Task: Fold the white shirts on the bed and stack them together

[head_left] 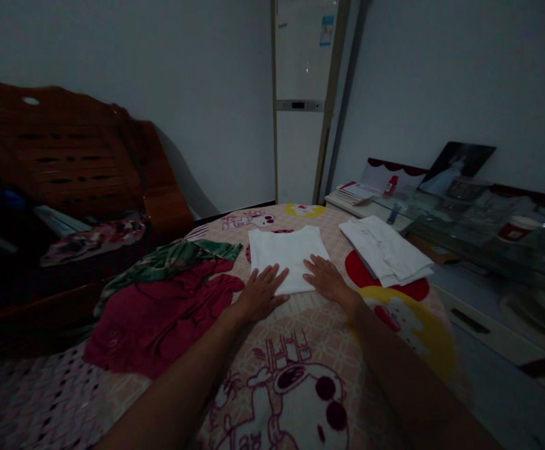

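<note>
A folded white cloth lies flat on the patterned table cover. My left hand rests at its near left corner, fingers spread, the palm partly on the cover. On the near right part of the cloth lie the spread fingers of my right hand. Neither hand grips anything. To the right is a stack of folded white fabric. Crumpled magenta cloth and green patterned cloth lie at the left edge of the table.
A wooden chair with clothes on it stands at the left. Behind the table is a tall white cabinet-like unit. On the right, a glass-topped stand holds papers, a red bottle, a picture and a cup.
</note>
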`<state>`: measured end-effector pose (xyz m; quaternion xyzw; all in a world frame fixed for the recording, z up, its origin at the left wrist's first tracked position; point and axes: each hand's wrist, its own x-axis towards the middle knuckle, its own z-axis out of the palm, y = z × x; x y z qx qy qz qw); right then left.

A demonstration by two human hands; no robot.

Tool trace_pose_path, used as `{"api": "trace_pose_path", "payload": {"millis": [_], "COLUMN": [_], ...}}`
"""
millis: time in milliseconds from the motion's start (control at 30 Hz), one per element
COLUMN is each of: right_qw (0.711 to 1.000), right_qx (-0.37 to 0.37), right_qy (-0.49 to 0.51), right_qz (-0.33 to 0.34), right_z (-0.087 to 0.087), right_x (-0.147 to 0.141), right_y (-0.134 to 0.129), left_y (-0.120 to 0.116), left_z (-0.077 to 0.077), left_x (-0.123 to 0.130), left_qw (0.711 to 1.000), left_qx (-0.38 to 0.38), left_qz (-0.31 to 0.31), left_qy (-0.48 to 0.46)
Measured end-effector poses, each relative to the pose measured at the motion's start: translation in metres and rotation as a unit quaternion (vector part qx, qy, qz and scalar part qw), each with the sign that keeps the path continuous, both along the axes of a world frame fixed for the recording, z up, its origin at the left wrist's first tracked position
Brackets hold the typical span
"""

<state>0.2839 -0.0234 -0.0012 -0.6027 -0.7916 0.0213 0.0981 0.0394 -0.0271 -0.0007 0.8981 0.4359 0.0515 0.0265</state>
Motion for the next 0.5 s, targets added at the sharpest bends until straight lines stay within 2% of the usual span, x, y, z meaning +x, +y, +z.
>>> {"api": "trace_pose_path", "payload": {"millis": [167, 267, 400, 433, 500], "right_qw": [1.000, 1.000, 0.998, 0.997, 0.996], "right_qx": [0.010, 0.023, 0.049, 0.060, 0.076], "right_qy": [0.003, 0.011, 0.034, 0.039, 0.041], "right_qz": [0.012, 0.016, -0.004, -0.017, -0.034], "right_z": [-0.002, -0.006, -0.015, -0.017, -0.022], "right_x": [0.002, 0.003, 0.006, 0.007, 0.009], "right_y": [0.000, 0.001, 0.006, 0.007, 0.011], "left_y": [-0.001, 0.000, 0.013, 0.016, 0.022], "left_z": [-0.002, -0.002, 0.004, 0.006, 0.007], "left_x": [-0.001, -0.001, -0.006, -0.009, -0.015], "left_qw": [1.000, 0.999, 0.981, 0.976, 0.982], "left_qx": [0.000, -0.003, 0.060, 0.067, 0.039], "left_qz": [0.000, -0.004, 0.060, 0.079, 0.094], "left_qy": [0.002, -0.039, -0.176, -0.191, -0.158]}}
